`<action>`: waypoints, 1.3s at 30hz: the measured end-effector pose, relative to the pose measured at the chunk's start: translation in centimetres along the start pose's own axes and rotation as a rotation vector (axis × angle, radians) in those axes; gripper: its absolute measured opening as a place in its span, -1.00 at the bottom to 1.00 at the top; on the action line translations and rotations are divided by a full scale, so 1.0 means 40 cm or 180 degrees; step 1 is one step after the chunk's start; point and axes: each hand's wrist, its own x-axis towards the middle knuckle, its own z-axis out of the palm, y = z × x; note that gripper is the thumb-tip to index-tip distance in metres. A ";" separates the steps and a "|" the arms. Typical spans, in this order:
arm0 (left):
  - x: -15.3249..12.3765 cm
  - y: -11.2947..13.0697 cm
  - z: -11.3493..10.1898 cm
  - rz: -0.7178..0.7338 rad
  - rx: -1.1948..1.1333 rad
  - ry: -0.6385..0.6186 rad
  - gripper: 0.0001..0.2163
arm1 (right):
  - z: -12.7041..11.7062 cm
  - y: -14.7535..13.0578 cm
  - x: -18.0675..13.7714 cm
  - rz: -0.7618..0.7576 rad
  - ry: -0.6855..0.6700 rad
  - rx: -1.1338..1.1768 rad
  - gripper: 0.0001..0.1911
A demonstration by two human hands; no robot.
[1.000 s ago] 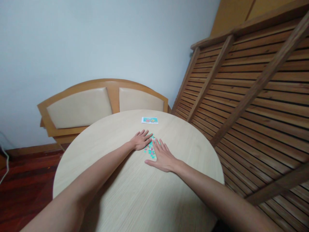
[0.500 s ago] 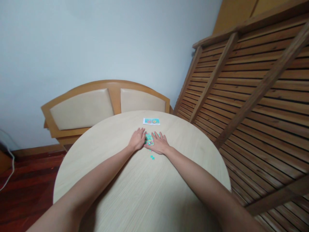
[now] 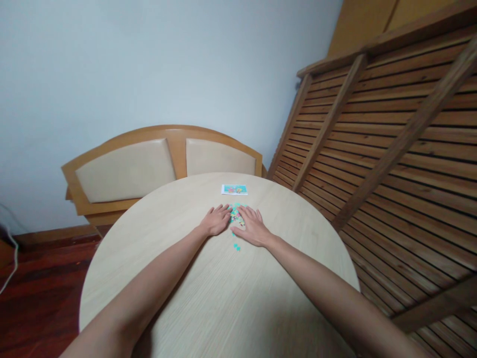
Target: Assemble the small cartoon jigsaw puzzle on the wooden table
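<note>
A small pile of jigsaw puzzle pieces (image 3: 237, 216), mostly turquoise with some pink and yellow, lies between my two hands on the pale round table (image 3: 201, 308). My left hand (image 3: 216, 220) rests palm down at the pile's left edge, its fingers stretched out. On the other side, my right hand (image 3: 254, 227) lies with fingers and thumb spread around the pile's right side, partly covering it. Nearer to me, a few turquoise pieces (image 3: 237, 247) sit apart from the pile. Beyond the hands lies a printed picture sheet (image 3: 234, 189) in turquoise with cartoon figures.
A wooden headboard with cream padded panels (image 3: 126, 171) stands behind the table against the white wall (image 3: 149, 64). On the right leans a large slatted wooden frame (image 3: 372, 149), close to the table's edge. A white cable (image 3: 15, 261) hangs at the far left over the reddish floor (image 3: 44, 288).
Both hands have shifted slightly to the right and nearer to me. My right thumb has moved away from my left hand, and more of the pile's near side shows.
</note>
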 end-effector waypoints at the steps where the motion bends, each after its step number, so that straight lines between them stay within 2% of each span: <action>1: -0.002 0.005 -0.003 0.0088 0.0002 -0.0095 -0.50 | 0.001 -0.007 -0.025 -0.0095 -0.0084 -0.0064 0.02; 3: -0.006 0.012 -0.009 0.0281 -0.0041 -0.0243 -0.50 | 0.004 -0.022 -0.064 -0.0128 -0.0217 -0.0151 0.15; 5: -0.008 0.017 -0.013 0.0495 -0.0241 -0.0308 -0.49 | 0.007 -0.035 -0.080 -0.0067 -0.0318 -0.0202 0.17; 7: -0.009 0.018 -0.012 0.0614 -0.0539 -0.0170 -0.49 | 0.009 -0.044 -0.072 0.0121 -0.0368 -0.0227 0.17; 10: -0.014 0.013 -0.007 0.0361 -0.0692 0.0281 -0.48 | 0.013 -0.046 -0.026 0.0353 -0.0321 -0.0253 0.12; 12: -0.025 0.004 -0.003 0.0126 -0.0598 0.0415 -0.47 | 0.016 -0.040 0.015 0.0479 -0.0261 -0.0264 0.09; 17: -0.077 -0.015 0.002 -0.0010 -0.0317 0.0327 -0.44 | 0.022 -0.025 0.100 0.0818 -0.0193 -0.0269 -0.04; 20: -0.099 -0.013 0.003 0.0017 0.0323 0.0112 -0.45 | 0.021 -0.021 0.119 0.0885 0.0010 -0.0164 -0.12; 22: -0.098 -0.007 0.003 -0.0032 0.0560 -0.0063 -0.47 | 0.017 -0.020 0.110 0.0713 0.0163 -0.0083 -0.17; 25: -0.070 -0.002 0.002 -0.0178 0.0532 -0.0142 -0.48 | 0.008 -0.024 0.056 0.0368 0.0287 -0.0086 -0.21; 30: 0.003 -0.007 0.009 -0.0239 0.0156 -0.0016 -0.48 | -0.005 -0.056 -0.087 -0.0331 -0.0293 -0.0163 0.06; 32: 0.026 -0.011 0.016 -0.0234 -0.0045 0.0091 -0.48 | -0.006 -0.073 -0.125 -0.0377 -0.0465 -0.0160 0.07; 35: 0.044 -0.021 0.020 -0.0232 -0.0420 0.0368 -0.49 | -0.001 -0.092 -0.130 -0.0239 -0.0587 -0.0188 0.05; 39: 0.036 -0.041 0.009 -0.0307 -0.0998 0.0809 -0.53 | 0.015 -0.098 -0.055 0.0010 -0.0490 -0.0294 -0.02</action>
